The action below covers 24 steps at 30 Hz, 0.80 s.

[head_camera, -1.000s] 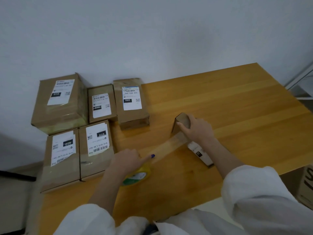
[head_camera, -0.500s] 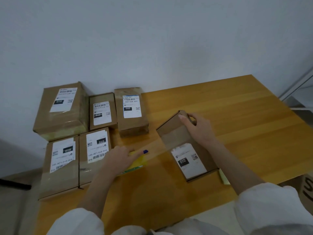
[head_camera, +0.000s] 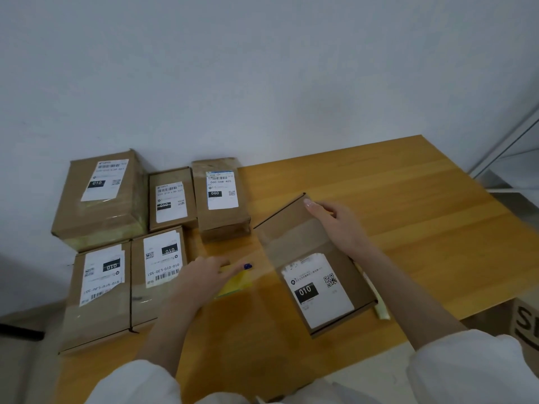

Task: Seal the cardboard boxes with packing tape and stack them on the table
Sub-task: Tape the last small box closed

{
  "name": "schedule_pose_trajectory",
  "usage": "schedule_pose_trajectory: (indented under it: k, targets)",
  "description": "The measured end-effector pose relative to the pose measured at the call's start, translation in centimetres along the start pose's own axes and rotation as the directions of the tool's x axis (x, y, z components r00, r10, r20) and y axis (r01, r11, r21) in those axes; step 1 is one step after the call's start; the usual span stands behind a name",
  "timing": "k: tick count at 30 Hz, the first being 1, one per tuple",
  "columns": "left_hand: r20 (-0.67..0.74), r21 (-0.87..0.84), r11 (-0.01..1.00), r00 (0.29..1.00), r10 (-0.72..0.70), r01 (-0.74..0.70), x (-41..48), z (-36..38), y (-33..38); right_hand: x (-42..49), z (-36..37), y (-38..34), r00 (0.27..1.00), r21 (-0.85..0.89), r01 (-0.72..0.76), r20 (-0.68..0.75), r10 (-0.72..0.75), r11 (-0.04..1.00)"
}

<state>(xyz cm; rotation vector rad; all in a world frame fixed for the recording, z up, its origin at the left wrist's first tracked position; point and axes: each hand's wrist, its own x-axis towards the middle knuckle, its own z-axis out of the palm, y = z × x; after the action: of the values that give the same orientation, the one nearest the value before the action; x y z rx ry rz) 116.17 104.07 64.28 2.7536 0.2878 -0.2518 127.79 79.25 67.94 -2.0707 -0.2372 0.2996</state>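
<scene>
— Where is the box being sealed?
— Under the right hand (head_camera: 339, 225). The box (head_camera: 309, 258) lies flat on the table (head_camera: 408, 205), label up. The fingers rest almost straight on its far corner, pressing rather than curling.
— And the other hand?
— The left hand (head_camera: 201, 279) grips the yellow tape roll (head_camera: 234, 284), index finger stretched toward the box. A clear strip of tape (head_camera: 264, 272) runs rightward from the roll onto the box top, just nearer than the right hand's fingers.
— What crowds them?
— A row of two boxes (head_camera: 157, 287) sits tight against the left hand's outer side, under the wrist. Beyond its knuckles a row of three boxes (head_camera: 172, 199) lines the wall (head_camera: 262, 83), the nearest just past the roll. A pale strip (head_camera: 380, 309) pokes out from under the box beside the right forearm. Past the right sleeve (head_camera: 472, 371), below the table edge, stands a carton (head_camera: 525, 325) with black lettering.
</scene>
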Motion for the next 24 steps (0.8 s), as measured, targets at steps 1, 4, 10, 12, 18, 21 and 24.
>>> schedule_pose_trajectory:
  k: [1, 4, 10, 12, 18, 21, 24]
  targets:
    - [0.002, -0.007, 1.0, 1.0, 0.002, -0.002, 0.0, 0.1, 0.0, 0.0, 0.0, 0.0, 1.0, 0.022, 0.008, 0.009, -0.008, 1.0]
    - [0.007, -0.026, 0.999, 1.0, 0.02, -0.02, 0.2, 0.4, 0.1, -0.4, 0.1, -0.1, 1.0, 0.083, -0.011, 0.021, 0.009, 0.997]
    - [0.026, 0.057, 0.998, 0.999, 0.026, -0.027, 0.4, 0.6, 0.7, -1.4, -0.6, 0.6, 0.981, 0.252, -0.189, 0.101, 0.168, 0.949]
    - [0.05, 0.106, 0.994, 0.998, 0.035, -0.04, 0.2, 0.8, 0.9, -1.6, -0.6, 2.2, 0.95, 0.25, -0.295, 0.184, 0.254, 0.922]
    - [0.172, 0.154, 0.986, 0.985, 0.032, -0.059, -1.4, 3.2, 0.1, -2.7, 2.5, 7.1, 0.871, 0.069, -0.453, 0.246, 0.425, 0.889]
    - [0.208, 0.181, 0.981, 0.978, 0.031, -0.07, -1.9, 4.1, 0.0, -2.8, 4.3, 8.5, 0.909, -0.051, -0.376, 0.172, 0.379, 0.925]
    - [0.21, 0.237, 0.968, 0.977, 0.027, -0.078, -2.0, 4.1, 0.3, -2.1, 5.8, 9.6, 0.939, -0.34, -0.306, 0.046, 0.341, 0.889]
